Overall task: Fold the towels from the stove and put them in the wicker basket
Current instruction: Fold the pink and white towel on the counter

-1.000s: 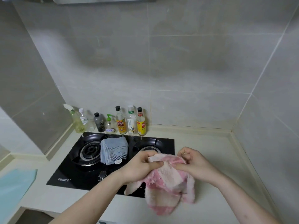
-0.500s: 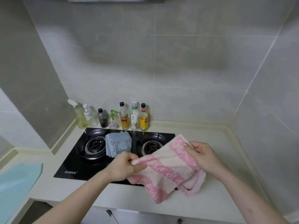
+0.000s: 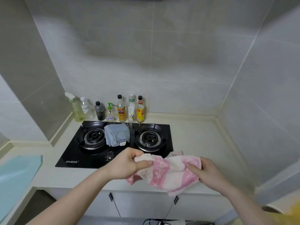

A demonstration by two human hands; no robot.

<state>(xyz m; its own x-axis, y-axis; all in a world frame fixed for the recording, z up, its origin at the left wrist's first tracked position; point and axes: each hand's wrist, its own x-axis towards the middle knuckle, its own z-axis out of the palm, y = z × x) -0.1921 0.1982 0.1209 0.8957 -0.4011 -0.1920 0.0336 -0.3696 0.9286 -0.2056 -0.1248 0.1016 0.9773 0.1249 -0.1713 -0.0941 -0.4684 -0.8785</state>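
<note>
A pink and white checked towel point(image 3: 167, 172) hangs stretched between my hands above the counter's front edge, just right of the stove's front corner. My left hand point(image 3: 129, 163) grips its upper left corner. My right hand point(image 3: 206, 171) pinches its right edge. A folded blue striped towel point(image 3: 117, 134) lies on the black gas stove point(image 3: 97, 158) between the two burners. The wicker basket is out of view.
Several bottles point(image 3: 121, 109) stand in a row against the tiled wall behind the stove. A light blue sheet point(image 3: 16, 177) lies on the lower counter at left. The beige counter point(image 3: 198, 137) runs right to the wall corner. Cabinet doors point(image 3: 142, 207) are below.
The view has pulled back and lowered. My hands have moved apart and down toward me, spreading the pink towel from a bunched lump into a wider, lower span.
</note>
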